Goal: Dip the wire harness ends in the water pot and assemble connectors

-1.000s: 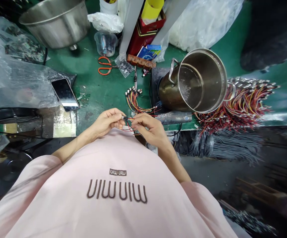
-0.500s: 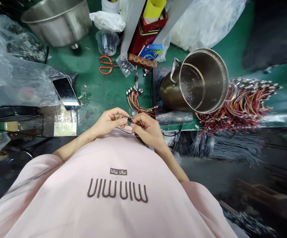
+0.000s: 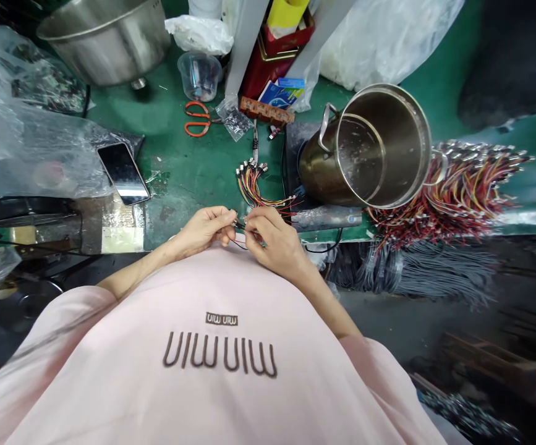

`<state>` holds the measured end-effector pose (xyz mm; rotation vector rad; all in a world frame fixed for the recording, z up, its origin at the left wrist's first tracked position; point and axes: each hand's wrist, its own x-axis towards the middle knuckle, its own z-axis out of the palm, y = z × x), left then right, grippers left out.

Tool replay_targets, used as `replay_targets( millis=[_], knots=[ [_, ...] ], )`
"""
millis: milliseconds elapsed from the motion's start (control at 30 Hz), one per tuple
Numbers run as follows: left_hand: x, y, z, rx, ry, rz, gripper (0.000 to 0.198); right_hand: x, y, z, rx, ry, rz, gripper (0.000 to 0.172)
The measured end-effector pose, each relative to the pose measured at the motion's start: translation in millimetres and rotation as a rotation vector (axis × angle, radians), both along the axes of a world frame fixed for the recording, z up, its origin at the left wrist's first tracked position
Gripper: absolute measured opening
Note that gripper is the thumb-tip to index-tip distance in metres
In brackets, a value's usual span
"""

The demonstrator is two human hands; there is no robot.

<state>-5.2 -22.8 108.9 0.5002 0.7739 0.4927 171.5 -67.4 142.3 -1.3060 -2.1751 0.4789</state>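
Close to my body, at the bench's front edge, my hands meet over a small wired connector [image 3: 238, 224] with a dark body. My left hand [image 3: 207, 227] pinches its end between thumb and fingertips. My right hand [image 3: 273, 238] is closed on the thin wires just beside it, the fingers curled and hiding most of them. Just beyond the hands lies a small bundle of red, yellow and black wires [image 3: 251, 185] with metal-tipped plugs at its far end. A grey cable with a metal tip [image 3: 255, 145] points toward that bundle.
A tall steel pot [image 3: 323, 167] stands at right, with a large heap of wired connectors [image 3: 472, 191] beside it. Orange-handled scissors [image 3: 197, 127], a phone [image 3: 123, 174] and a steel basin [image 3: 110, 52] lie to the left. Grey cables [image 3: 416, 269] hang below the bench edge.
My right fingers have curled further over the wires, covering more of them. My left fingers have shifted on the connector, which shows less now. The view has moved slightly.
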Motion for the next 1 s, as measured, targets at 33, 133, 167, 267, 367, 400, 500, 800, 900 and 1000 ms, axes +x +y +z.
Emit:
replay_targets(
  millis=[33,133,167,267,367,400,500,800,900,1000],
  knots=[
    [0.4,-0.2,0.1,-0.003,-0.001,0.004,0.051,-0.8,0.0,-0.8,0.011,0.002,-0.006,0.013],
    [1.4,-1.7,-0.7,-0.014,-0.005,0.018,0.05,-4.4,-0.1,-4.9,0.065,0.036,-0.032,0.014],
    [1.7,-2.3,-1.2,-0.016,-0.005,0.023,0.049,-6.0,-0.2,-6.8,0.08,0.052,-0.042,0.015],
    [2.7,-4.2,-2.3,-0.003,-0.007,0.025,0.049,-10.9,-0.3,-12.1,0.111,0.088,-0.082,0.015],
    [2.7,-5.5,-2.8,0.022,-0.015,0.012,0.05,-12.8,-0.7,-14.5,0.123,0.096,-0.099,0.014],
    [2.4,-5.8,-2.9,0.021,-0.018,0.013,0.05,-12.1,-0.9,-14.4,0.119,0.096,-0.094,0.013],
    [1.4,-5.9,-3.4,-0.006,-0.026,0.031,0.049,-7.7,-2.1,-12.6,0.096,0.088,-0.081,0.011],
    [2.0,-4.3,-2.6,-0.049,-0.025,0.004,0.048,-8.4,-1.6,-11.6,0.066,0.109,-0.088,0.015],
    [1.1,-4.9,-3.7,-0.058,-0.055,0.005,0.05,-7.4,3.5,-10.1,-0.045,0.199,-0.052,0.011],
    [-0.8,-4.9,-4.1,-0.035,-0.066,0.017,0.047,-0.5,8.4,-8.2,-0.281,0.366,-0.02,0.022]
  ],
)
